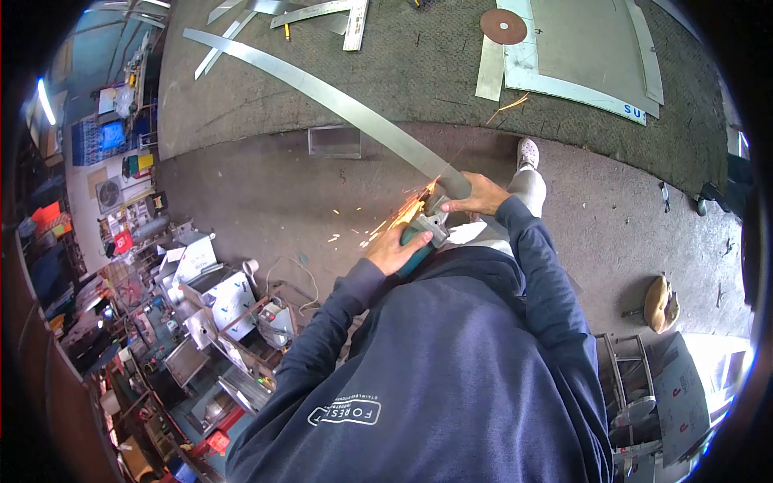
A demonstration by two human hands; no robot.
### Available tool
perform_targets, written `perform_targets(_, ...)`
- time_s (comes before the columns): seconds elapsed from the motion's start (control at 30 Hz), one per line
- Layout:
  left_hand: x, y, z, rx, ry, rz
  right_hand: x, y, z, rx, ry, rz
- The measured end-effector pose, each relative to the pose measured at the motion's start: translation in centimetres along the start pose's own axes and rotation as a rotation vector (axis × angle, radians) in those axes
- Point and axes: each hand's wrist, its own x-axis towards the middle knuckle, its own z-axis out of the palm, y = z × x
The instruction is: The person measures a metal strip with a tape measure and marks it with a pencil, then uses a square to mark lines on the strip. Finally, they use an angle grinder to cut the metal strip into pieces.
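My left hand (392, 250) is wrapped round the teal body of an angle grinder (416, 256), thumb along its top. The grinder's metal head points up and right, against the near end of a long metal strip (346, 105). Orange sparks (403, 216) spray down and left from the contact. My right hand (483, 194) grips the strip's near end, its thumb close to the grinder head. From there the strip slants up and left across the bench, its far end lying on the bench top. The grinding disc is mostly hidden by sparks and the head.
The carpeted workbench (403, 76) bears a brown disc (503, 26), a framed metal sheet (580, 40), a steel square (354, 24) and loose strips. Metal parts and a cable (310, 282) clutter the floor at left. Brown shoes (661, 306) and a metal frame (628, 370) are at right.
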Motion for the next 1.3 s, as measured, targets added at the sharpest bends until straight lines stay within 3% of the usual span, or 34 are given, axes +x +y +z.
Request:
perform_targets(0.43,1.0,0.2,0.4,-0.010,0.024,0.052,-0.7,-1.2,0.2,-0.027,0.039,-0.009)
perform_targets(0.5,1.0,0.4,1.1,-0.144,0.232,0.346,-0.7,-1.3,0.2,-0.012,0.025,-0.004)
perform_targets(0.53,0.9,0.4,1.1,-0.145,0.231,0.348,-0.7,-1.1,0.2,-0.013,0.026,-0.003)
perform_targets(0.63,0.7,0.9,0.3,-0.199,-0.023,0.070,-0.3,-0.6,0.4,-0.037,0.020,0.029)
perform_targets(0.8,0.8,1.0,0.1,-0.069,0.012,0.029,-0.6,-1.0,0.6,-0.038,0.110,-0.026)
perform_targets(1.0,0.8,1.0,0.5,-0.047,0.060,-0.006,0.1,-0.5,0.1,-0.070,0.003,0.033)
perform_targets(1.1,0.4,1.9,0.4,-0.052,0.077,0.037,-0.3,-1.0,0.2,-0.013,0.025,-0.040)
perform_targets(1.17,0.7,2.2,0.6,-0.085,0.178,0.190,-0.1,-0.6,0.4,-0.007,0.058,-0.084)
perform_targets(1.23,0.9,2.0,0.5,-0.075,0.130,0.139,-0.1,-0.6,0.3,0.006,0.091,-0.124)
perform_targets(1.3,1.1,1.8,0.6,-0.064,0.080,0.086,-0.1,-0.9,0.0,-0.038,0.023,-0.027)
